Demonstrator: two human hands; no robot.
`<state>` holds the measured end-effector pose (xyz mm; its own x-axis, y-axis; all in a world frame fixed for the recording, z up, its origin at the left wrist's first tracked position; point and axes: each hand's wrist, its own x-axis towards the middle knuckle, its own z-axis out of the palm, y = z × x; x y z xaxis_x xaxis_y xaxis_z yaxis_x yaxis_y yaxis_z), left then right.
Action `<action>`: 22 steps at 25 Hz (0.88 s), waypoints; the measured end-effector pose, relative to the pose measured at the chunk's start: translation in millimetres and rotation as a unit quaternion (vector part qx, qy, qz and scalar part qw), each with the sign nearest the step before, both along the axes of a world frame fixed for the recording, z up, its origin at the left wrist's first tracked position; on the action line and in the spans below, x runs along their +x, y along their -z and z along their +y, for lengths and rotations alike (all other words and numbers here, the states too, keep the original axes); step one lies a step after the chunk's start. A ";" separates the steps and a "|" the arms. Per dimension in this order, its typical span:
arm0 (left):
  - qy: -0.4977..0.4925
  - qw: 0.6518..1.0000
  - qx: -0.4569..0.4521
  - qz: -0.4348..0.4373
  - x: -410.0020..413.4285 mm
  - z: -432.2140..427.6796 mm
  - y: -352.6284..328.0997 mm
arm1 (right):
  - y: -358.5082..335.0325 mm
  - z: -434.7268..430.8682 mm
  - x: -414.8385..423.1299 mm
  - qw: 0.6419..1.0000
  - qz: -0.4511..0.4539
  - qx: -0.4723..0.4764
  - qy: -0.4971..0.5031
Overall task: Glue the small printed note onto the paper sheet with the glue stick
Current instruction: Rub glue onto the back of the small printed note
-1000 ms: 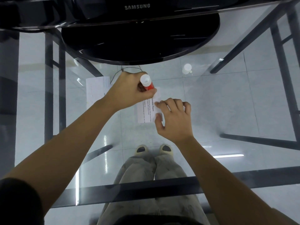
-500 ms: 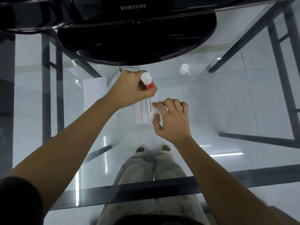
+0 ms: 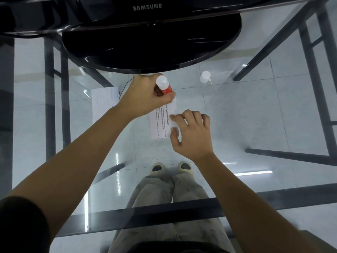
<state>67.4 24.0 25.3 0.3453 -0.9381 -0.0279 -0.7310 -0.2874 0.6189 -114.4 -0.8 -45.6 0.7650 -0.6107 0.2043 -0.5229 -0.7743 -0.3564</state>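
Observation:
My left hand (image 3: 145,96) grips a red glue stick (image 3: 165,86) with a white end, held tip-down against the far end of the small printed note (image 3: 162,123). The note lies on the glass tabletop in the middle. My right hand (image 3: 191,132) rests on the note's right edge, its fingertips pressing it down. The larger paper sheet (image 3: 102,105) lies to the left, partly hidden behind my left forearm. The glue stick's tip is hidden by my fingers.
A black Samsung monitor base (image 3: 151,42) stands just beyond the hands. A white cap (image 3: 205,77) lies on the glass at the right. Black table frame bars (image 3: 308,52) show through the glass, with my legs and shoes below.
My left hand with the glue stick has shifted slightly toward the note's far end. My right hand stays on the note.

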 end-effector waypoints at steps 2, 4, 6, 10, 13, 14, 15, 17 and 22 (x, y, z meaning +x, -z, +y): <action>0.005 1.000 0.003 -0.013 -2.3 1.2 2.0 | -0.2 0.1 0.0 1.000 -0.001 -0.001 0.001; -0.044 0.998 -0.023 -0.044 0.1 1.9 1.1 | -1.0 0.6 -0.1 1.000 0.002 0.005 0.000; -0.069 0.997 -0.040 -0.021 5.0 5.2 -0.7 | -1.6 0.1 0.1 1.000 0.006 0.011 0.001; -0.018 1.000 0.000 0.020 0.1 23.6 -1.3 | -4.6 1.3 0.8 1.000 0.009 0.017 0.008; -0.028 0.999 0.013 0.026 -3.1 31.0 1.8 | -8.6 0.5 0.6 1.000 0.000 0.020 0.012; -0.041 0.999 0.010 0.022 -2.9 31.3 2.7 | -9.9 0.7 0.2 1.000 0.002 0.023 0.012; -0.058 0.998 -0.002 0.014 -3.1 31.8 3.0 | -11.4 1.6 -0.4 1.000 0.007 0.026 0.009; -0.076 0.997 -0.031 0.009 -5.3 34.2 2.6 | -14.9 2.0 -1.7 0.999 0.023 0.033 -0.001; -0.012 0.999 0.021 0.047 -12.2 47.6 6.4 | -21.8 -5.8 -11.7 0.996 0.060 0.045 -0.047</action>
<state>55.1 71.7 18.9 0.3614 -0.9271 -0.0996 -0.6629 -0.3307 0.6717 -126.2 -6.5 -23.8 0.8349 -0.5476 0.0560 -0.4933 -0.7895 -0.3652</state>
